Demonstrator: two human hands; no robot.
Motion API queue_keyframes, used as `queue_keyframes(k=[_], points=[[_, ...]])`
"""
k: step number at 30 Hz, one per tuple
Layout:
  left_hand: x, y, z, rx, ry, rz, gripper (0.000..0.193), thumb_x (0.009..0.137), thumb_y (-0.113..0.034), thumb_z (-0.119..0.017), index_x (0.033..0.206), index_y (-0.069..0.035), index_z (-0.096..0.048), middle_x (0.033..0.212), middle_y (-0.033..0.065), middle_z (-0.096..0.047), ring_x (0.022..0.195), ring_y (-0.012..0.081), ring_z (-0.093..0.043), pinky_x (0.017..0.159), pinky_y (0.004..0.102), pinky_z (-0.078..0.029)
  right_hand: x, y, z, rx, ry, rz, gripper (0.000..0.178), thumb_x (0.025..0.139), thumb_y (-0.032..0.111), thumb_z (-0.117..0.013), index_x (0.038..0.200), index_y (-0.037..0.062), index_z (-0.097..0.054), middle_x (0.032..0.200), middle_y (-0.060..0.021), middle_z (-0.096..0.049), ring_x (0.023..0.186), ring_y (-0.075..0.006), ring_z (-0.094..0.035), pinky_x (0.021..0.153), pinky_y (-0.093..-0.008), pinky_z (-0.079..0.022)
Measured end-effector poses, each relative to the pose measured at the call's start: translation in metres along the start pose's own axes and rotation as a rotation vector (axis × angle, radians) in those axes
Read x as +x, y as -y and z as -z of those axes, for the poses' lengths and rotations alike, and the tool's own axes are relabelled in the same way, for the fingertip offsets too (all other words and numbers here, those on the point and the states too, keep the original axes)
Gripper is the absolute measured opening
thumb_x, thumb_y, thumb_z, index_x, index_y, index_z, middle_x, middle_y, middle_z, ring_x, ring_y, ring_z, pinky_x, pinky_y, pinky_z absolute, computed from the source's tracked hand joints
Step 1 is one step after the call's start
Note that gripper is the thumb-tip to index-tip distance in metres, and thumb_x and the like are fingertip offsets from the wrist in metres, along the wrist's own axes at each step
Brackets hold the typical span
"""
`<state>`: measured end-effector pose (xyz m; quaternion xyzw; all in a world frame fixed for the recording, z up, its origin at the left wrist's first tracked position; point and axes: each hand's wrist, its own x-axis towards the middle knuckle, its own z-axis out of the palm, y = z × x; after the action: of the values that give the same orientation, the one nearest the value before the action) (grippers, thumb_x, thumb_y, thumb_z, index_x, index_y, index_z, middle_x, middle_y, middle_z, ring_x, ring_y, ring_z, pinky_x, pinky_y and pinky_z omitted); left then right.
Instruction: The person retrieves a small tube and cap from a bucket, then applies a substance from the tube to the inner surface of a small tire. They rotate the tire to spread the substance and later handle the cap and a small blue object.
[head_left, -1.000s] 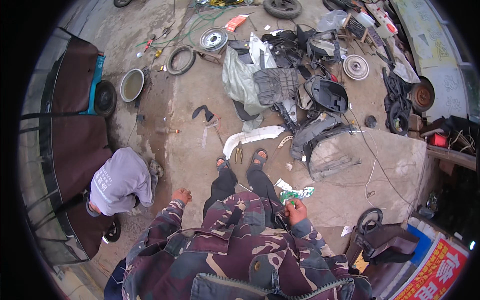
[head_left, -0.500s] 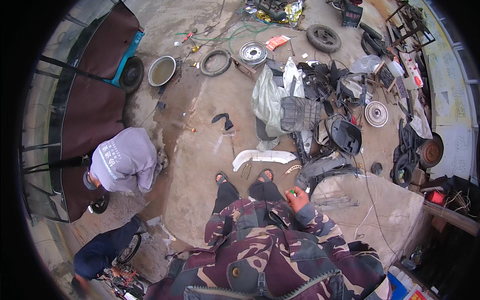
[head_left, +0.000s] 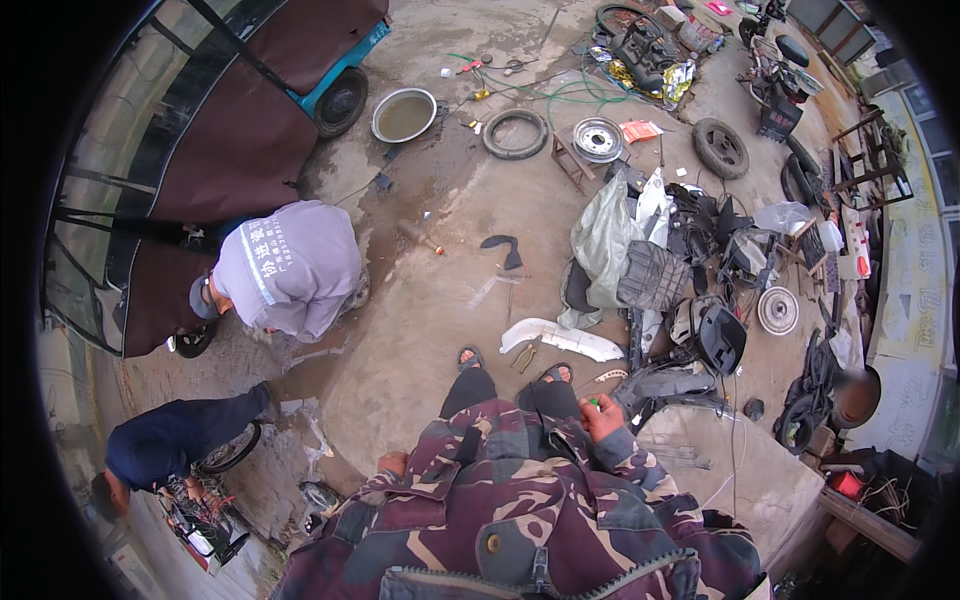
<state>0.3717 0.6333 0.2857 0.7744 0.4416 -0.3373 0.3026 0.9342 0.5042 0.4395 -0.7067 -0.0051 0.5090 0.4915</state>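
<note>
My right hand (head_left: 601, 416) is closed in front of my jacket, with a small green thing (head_left: 594, 402) showing between thumb and fingers; its kind is too small to tell. Low at my left side, my left hand (head_left: 393, 463) shows only in part past the sleeve, its fingers hidden. Neither hand touches anything on the ground. Just ahead of my sandals lie pliers (head_left: 524, 357) and a long white curved panel (head_left: 562, 338). A curved black piece (head_left: 505, 249) rests farther ahead on the concrete.
Scooter parts, including a dark plastic shell (head_left: 720, 338) and a pale sheet (head_left: 603, 245), are heaped ahead right. A person in grey (head_left: 290, 265) crouches by a covered vehicle (head_left: 235, 130); another in dark blue (head_left: 165, 440) bends over wiring. A water basin (head_left: 405, 115) and tyres (head_left: 720, 148) lie beyond.
My view has swung, so the ground items sit farther right and the yard's far end shows more. My left hand has come into view. The right hand still holds the green thing.
</note>
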Motion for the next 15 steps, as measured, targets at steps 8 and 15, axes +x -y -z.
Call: queue_keyframes(k=[8,15], points=[[-0.011,0.049,-0.040,-0.537,-0.212,0.018,0.035,0.089,-0.044,-0.076,0.112,-0.017,-0.081,0.102,0.0105,-0.081,0.096,0.0302,-0.077,0.087,0.0417,-0.060,0.014,0.021,-0.072,-0.004,0.112,0.022,0.015,0.101,0.018,-0.075,0.096,0.0073,-0.066,0.069,0.0023,-0.060,0.054,-0.0069,-0.050,0.050,-0.0263,-0.038],[-0.024,0.062,-0.070,-0.787,-0.100,0.334,0.036,0.090,-0.044,-0.077,0.111,-0.016,-0.080,0.098,0.0107,-0.081,0.095,0.0285,-0.078,0.086,0.0405,-0.060,0.028,0.028,-0.111,-0.096,0.124,0.036,0.016,0.100,0.019,-0.076,0.094,0.0071,-0.066,0.068,0.0022,-0.059,0.054,-0.0072,-0.050,0.049,-0.0269,-0.038]])
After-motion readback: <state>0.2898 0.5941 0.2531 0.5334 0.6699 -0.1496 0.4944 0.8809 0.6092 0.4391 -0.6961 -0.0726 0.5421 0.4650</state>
